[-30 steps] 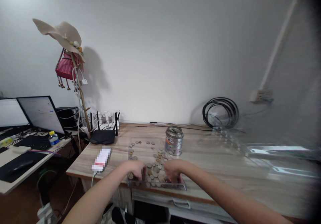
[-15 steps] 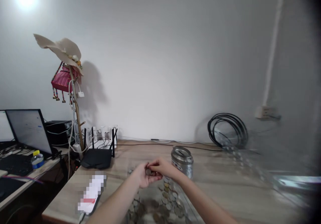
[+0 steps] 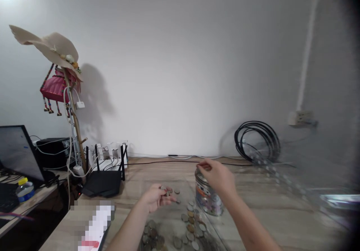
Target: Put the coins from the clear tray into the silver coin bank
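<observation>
My left hand (image 3: 159,199) is half curled, palm turned up, with several coins (image 3: 168,194) lying in it and at its fingers. It hangs above a clear plastic tray or box that holds many loose silver and yellowish coins (image 3: 190,228). My right hand (image 3: 218,176) reaches over the top of a round metal coin tin (image 3: 209,202) with a printed side. Its thumb and fingers are pinched together at the lid. Whatever is between the fingertips is too small to make out, and the hand covers most of the lid.
A black router (image 3: 102,183) and a blurred phone (image 3: 97,224) are on the wooden table's left side. Coiled black cable (image 3: 257,142) leans on the wall at the back right. A stand with a hat (image 3: 53,48) and pink bag (image 3: 57,87) rises beside a monitor (image 3: 19,153).
My right hand has left the left palm and moved right and up to the tin's lid. The left hand has shifted slightly left and its fingers have loosened. The view has turned slightly.
</observation>
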Available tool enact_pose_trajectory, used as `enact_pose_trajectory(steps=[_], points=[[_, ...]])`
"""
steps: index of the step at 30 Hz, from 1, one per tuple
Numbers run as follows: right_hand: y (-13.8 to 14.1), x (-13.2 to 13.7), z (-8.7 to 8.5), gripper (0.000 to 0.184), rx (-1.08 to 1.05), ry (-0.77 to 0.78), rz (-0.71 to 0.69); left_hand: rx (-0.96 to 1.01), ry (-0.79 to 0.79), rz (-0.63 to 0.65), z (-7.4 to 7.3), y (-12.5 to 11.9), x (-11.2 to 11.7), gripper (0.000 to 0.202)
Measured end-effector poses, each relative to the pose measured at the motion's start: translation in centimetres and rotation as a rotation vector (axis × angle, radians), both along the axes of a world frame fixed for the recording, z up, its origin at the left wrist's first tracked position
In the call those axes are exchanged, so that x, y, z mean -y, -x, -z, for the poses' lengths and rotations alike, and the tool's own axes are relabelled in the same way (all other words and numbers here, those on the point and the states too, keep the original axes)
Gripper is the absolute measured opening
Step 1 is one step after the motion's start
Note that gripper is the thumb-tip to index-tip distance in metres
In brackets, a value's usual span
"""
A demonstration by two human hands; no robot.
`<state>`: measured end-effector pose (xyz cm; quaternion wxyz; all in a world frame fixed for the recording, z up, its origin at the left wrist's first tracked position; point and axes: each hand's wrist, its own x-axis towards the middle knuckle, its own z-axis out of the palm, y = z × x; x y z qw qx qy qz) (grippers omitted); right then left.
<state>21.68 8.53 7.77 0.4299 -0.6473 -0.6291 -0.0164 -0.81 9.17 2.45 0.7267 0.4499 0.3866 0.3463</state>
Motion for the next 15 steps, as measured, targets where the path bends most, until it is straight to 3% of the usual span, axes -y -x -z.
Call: enact_pose_trajectory(steps=[3,7,9,11,13,15], points=[[-2.5,0.3,-0.5,0.018,0.052,0.128,0.170,-0.152,-0.098,-0.005,1.0,-0.1,-0.1,0.021],[-3.2,0.4,-0.5,0.018,0.079,0.217,0.176,-0.310,-0.211,0.036,2.0,-0.6,-0.3,0.033],[-2.7,0.6,-0.5,0.022,0.118,0.171,0.194,-0.326,-0.227,0.085,2.1,-0.7,-0.1,0.039],[-1.5,0.9,-0.4,0.028,0.176,0.015,0.201,-0.301,-0.212,0.115,1.9,-0.8,0.2,0.044],[0.4,1.0,0.1,0.031,0.199,-0.124,0.109,-0.267,-0.178,0.113,1.6,-0.8,0.4,0.048],[2.8,0.9,1.2,0.029,0.179,-0.075,-0.127,-0.233,-0.122,0.100,1.3,-0.8,0.5,0.050]])
